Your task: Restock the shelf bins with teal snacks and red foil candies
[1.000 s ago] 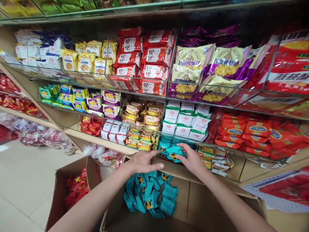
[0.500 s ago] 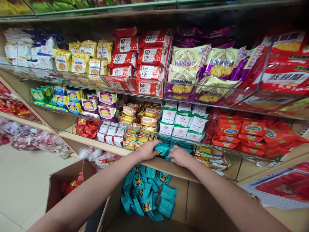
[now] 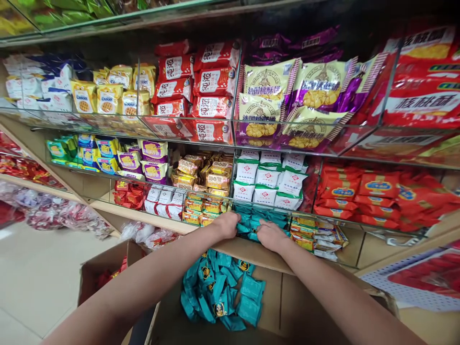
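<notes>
On the lower shelf, teal snack packets (image 3: 247, 224) lie in a low row between my two hands. My left hand (image 3: 227, 224) is at their left side, fingers curled in and closed against a packet. From the right, my right hand (image 3: 270, 235) reaches in with its fingers bent around the edge of another teal packet. Both sets of fingertips are partly hidden. Below my arms stands an open cardboard box (image 3: 302, 297), with a heap of loose teal packets (image 3: 215, 292) in its left part.
White-and-green packets (image 3: 268, 178) stand behind the teal row. Small yellow packets (image 3: 204, 208) lie to the left, and more yellow packets (image 3: 302, 232) to the right. A clear shelf guard (image 3: 201, 192) crosses above. Another cardboard box (image 3: 88, 278) with red packets stands at left.
My left hand's fingers have drawn in from stretched over the packets to a closed curl. My right hand has shifted slightly, still on the teal packets. The view has moved a little.
</notes>
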`<act>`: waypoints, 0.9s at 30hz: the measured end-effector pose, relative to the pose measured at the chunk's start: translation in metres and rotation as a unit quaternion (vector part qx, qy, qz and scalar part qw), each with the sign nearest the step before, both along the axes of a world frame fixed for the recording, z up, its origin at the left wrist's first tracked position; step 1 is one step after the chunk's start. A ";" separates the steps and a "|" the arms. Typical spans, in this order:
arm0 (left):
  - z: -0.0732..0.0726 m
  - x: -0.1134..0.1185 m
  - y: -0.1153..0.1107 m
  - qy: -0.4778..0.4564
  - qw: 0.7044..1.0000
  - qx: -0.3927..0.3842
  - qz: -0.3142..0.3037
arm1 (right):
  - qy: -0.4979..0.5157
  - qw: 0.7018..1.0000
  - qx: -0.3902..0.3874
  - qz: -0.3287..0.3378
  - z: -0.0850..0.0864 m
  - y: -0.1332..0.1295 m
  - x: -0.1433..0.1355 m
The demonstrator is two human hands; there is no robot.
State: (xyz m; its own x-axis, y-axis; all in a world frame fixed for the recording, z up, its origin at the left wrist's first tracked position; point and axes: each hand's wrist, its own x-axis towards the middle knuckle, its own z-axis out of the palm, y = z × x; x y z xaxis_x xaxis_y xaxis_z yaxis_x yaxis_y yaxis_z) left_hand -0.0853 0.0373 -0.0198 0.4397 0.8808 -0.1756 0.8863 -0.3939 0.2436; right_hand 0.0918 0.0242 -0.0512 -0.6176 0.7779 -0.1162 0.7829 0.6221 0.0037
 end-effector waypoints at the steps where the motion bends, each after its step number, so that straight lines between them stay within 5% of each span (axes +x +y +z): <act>1: -0.002 0.002 0.001 0.013 1.000 -0.003 0.001 | -0.008 1.000 0.001 0.002 0.000 0.000 0.000; 7: -0.010 0.014 0.001 0.065 0.998 -0.017 -0.003 | -0.042 0.999 -0.004 0.010 -0.002 0.001 0.001; 15: 0.003 0.032 -0.002 0.130 0.991 -0.021 -0.022 | -0.046 0.999 -0.007 0.008 -0.006 0.003 0.005; 27: -0.007 0.040 -0.001 0.175 0.982 -0.015 -0.065 | -0.035 0.999 -0.013 0.002 -0.007 0.005 0.007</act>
